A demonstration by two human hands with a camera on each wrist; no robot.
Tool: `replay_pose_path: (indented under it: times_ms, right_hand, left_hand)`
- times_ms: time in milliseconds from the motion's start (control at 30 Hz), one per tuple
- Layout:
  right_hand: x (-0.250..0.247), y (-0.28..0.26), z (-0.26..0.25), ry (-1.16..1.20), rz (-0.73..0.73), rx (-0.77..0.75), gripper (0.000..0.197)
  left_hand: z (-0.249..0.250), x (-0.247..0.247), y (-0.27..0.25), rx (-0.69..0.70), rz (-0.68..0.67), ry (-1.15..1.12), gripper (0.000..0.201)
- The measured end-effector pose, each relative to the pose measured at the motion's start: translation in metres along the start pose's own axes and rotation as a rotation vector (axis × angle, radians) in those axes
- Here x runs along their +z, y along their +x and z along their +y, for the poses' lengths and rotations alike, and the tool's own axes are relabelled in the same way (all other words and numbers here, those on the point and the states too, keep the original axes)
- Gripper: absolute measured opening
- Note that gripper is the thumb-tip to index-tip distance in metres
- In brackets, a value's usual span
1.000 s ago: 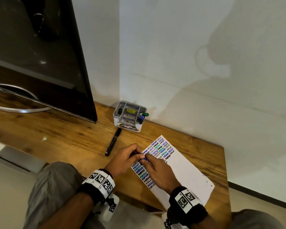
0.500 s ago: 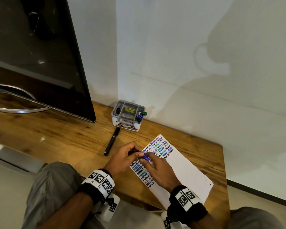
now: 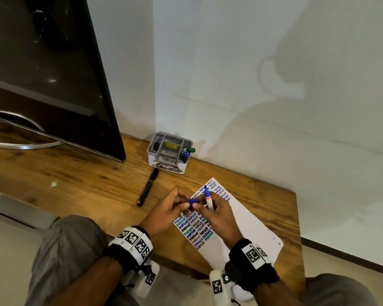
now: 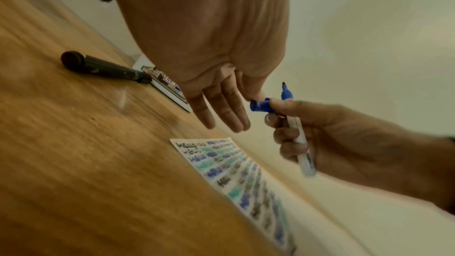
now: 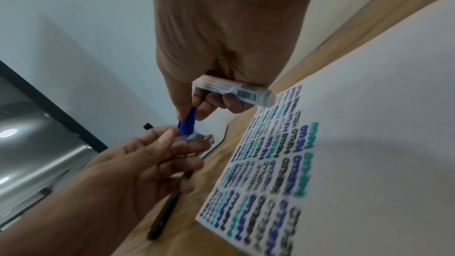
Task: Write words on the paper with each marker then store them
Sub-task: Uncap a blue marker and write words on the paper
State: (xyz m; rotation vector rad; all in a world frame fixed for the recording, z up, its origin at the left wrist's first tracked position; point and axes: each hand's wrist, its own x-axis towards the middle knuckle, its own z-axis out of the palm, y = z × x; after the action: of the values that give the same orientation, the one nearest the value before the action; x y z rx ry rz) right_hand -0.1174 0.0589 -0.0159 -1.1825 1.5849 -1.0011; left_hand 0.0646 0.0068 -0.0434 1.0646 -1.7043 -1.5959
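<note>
The blue marker (image 3: 209, 199) stands uncapped above the paper (image 3: 248, 219), tip up, its white barrel wrapped by the curled lower fingers of the right hand (image 3: 217, 214). Its blue cap (image 3: 193, 201) sits between the two hands — pinched by the right thumb and forefinger, with the left hand (image 3: 166, 208) touching its other end, left fingers otherwise nearly straight. The paper carries rows of HELLO in blue, teal and black. Just left of the paper lies a black marker (image 3: 148, 187) on the wooden table (image 3: 80, 184). Beyond the paper, by the wall, the organiser box (image 3: 169, 153) holds a green-capped marker (image 3: 191, 150) and another blue-capped one.
</note>
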Motion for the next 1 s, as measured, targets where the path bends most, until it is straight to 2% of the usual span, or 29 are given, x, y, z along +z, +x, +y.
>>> replay_pose_path:
  times_ms: [33, 100, 167, 233, 333, 500, 600, 667, 800, 900, 1000]
  right_hand:
    - [-0.006, 0.001, -0.001, -0.010, 0.009, 0.022, 0.014]
    - [-0.027, 0.006, 0.000, -0.076, 0.050, 0.051, 0.013]
    - [-0.055, 0.016, 0.005, -0.245, 0.128, 0.055, 0.014]
    - [-0.083, 0.028, 0.014, -0.387, 0.217, 0.064, 0.015]
    - [-0.114, 0.038, 0.031, -0.519, 0.289, 0.148, 0.012]
    - [-0.131, 0.042, 0.052, -0.584, 0.273, 0.202, 0.015]
    - [-0.134, 0.041, 0.055, -0.531, 0.267, 0.209, 0.018]
    - [-0.138, 0.037, 0.047, -0.491, 0.322, 0.171, 0.016]
    - [-0.148, 0.020, 0.025, -0.216, 0.425, 0.109, 0.027]
    - [-0.145, 0.005, 0.014, -0.041, 0.334, 0.069, 0.019]
    - [-0.135, -0.007, 0.012, 0.083, 0.160, -0.053, 0.039]
  left_hand:
    - [-0.001, 0.000, -0.001, 0.016, -0.023, 0.118, 0.017]
    - [-0.006, 0.000, -0.002, 0.100, -0.066, 0.503, 0.028]
    - [-0.013, 0.002, -0.003, 0.197, -0.107, 0.846, 0.036]
    - [-0.020, 0.006, -0.001, 0.223, -0.139, 0.989, 0.043]
    - [-0.031, 0.010, 0.001, 0.202, -0.159, 1.075, 0.050]
    - [-0.046, 0.011, 0.000, 0.232, -0.151, 1.154, 0.053]
    - [-0.050, 0.012, -0.001, 0.273, -0.143, 1.199, 0.053]
    - [-0.051, 0.012, -0.001, 0.289, -0.134, 1.185, 0.052]
    - [-0.050, 0.011, 0.001, 0.253, -0.116, 1.120, 0.056]
    - [-0.049, 0.010, 0.007, 0.265, -0.075, 1.131, 0.057]
    - [-0.048, 0.011, 0.013, 0.253, -0.070, 1.128, 0.057]
